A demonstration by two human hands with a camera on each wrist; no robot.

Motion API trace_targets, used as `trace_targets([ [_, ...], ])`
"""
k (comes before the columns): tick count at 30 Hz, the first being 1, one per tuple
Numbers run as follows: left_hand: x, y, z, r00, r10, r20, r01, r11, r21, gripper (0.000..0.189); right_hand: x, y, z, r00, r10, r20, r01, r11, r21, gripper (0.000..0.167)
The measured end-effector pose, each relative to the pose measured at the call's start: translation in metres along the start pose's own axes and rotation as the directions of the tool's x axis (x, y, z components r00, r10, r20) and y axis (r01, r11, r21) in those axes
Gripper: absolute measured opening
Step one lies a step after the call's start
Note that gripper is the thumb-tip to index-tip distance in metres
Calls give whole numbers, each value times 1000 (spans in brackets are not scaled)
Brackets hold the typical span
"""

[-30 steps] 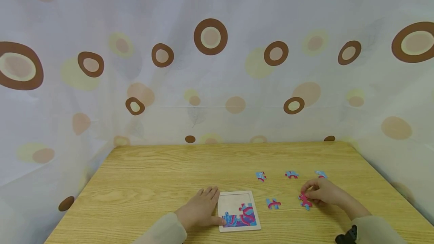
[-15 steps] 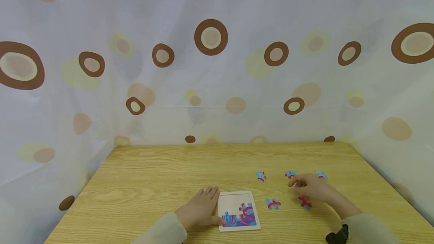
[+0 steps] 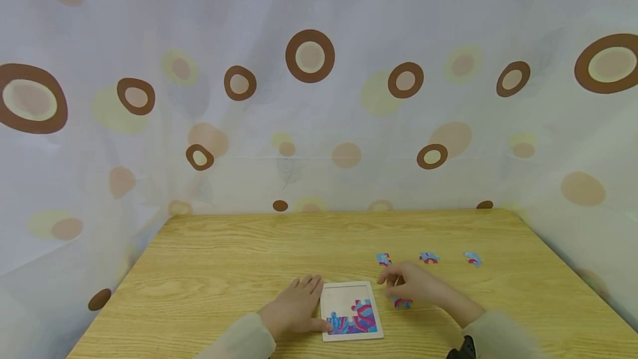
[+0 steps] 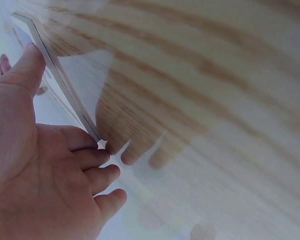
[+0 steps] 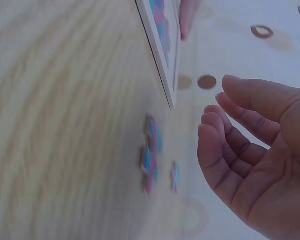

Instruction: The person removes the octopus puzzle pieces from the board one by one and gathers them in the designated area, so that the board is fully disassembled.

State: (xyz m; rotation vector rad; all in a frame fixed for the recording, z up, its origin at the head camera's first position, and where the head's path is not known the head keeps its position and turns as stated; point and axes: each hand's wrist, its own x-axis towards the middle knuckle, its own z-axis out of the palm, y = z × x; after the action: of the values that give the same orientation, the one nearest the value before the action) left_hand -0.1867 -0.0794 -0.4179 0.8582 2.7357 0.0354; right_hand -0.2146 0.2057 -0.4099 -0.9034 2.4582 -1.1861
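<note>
A white square puzzle tray (image 3: 344,295) lies on the table, with joined blue, purple and pink jigsaw pieces (image 3: 363,320) along its bottom and right side. My left hand (image 3: 295,304) rests flat at the tray's left edge, its thumb over the lower left corner. In the left wrist view the tray's edge (image 4: 72,102) meets the thumb and index finger. Right of the tray, my right hand (image 3: 415,283) hovers over a loose jigsaw piece (image 3: 402,303), partly covering it. The right wrist view shows loosely bent fingers (image 5: 212,147) with nothing between them, apart from that piece.
Several loose pieces lie farther back: a blue-pink piece (image 3: 383,259), a second piece (image 3: 429,257) and a third piece (image 3: 472,259). The wooden table (image 3: 239,248) ends at a spotted curtain (image 3: 319,176) behind and at both sides.
My right hand has let go of the red-pink piece and moved left toward the piece beside the tray. That red-pink piece is now hidden from the head view. My left hand stays put.
</note>
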Motion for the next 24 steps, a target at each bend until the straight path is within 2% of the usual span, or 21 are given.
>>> trace_targets([
  [2, 0, 0, 0, 1000, -3, -1, 3, 1000, -2, 87, 4, -3, 7, 1000, -12, 18, 12, 1000, -15, 15],
  [5, 0, 0, 0, 1000, -9, -2, 9, 1000, 0, 87, 8, -8, 17, 999, 19, 41, -19, 1000, -12, 13],
  [12, 0, 1, -1, 1000, -15, -1, 15, 1000, -10, 88, 14, -13, 33, 998, 54, 41, -54, 999, -7, 15],
  [21, -1, 1, -1, 1000, -6, -16, 6, 1000, -7, 87, 18, -14, 39, 996, 72, 58, -73, 997, 13, 15],
  [24, 0, 0, 1, 1000, -4, -19, 4, 1000, -5, 88, 20, -13, 40, 995, 66, 73, -65, 998, -22, 16],
])
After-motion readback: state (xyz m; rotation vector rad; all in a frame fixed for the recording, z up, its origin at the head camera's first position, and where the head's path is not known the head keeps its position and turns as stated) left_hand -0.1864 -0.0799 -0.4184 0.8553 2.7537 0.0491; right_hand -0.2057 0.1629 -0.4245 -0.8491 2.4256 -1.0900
